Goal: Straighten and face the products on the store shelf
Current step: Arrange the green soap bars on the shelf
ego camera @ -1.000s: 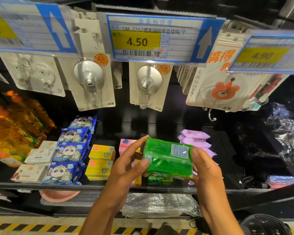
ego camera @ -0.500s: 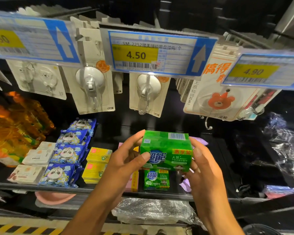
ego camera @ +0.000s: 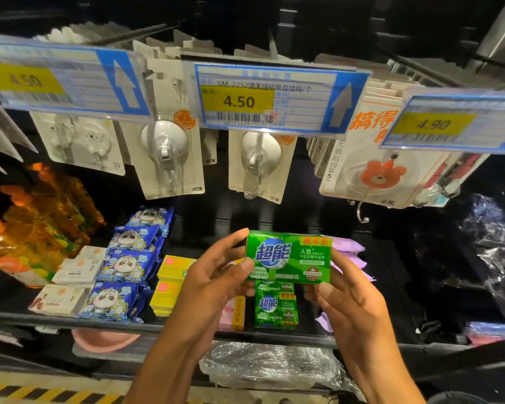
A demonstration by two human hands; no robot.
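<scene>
Holding a green soap pack up in front of the shelf, both hands are clamping it: the left hand is pinching its left end, and the right hand is gripping its lower right corner. Its printed front is facing the camera. Just below, more green soap packs are sitting at the shelf's front edge, between a pink box and purple packets.

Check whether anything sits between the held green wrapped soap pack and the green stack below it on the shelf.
Nothing visible does. The green wrapped soap pack, pinched between left hand and right hand, hangs directly above the green stack.
</scene>
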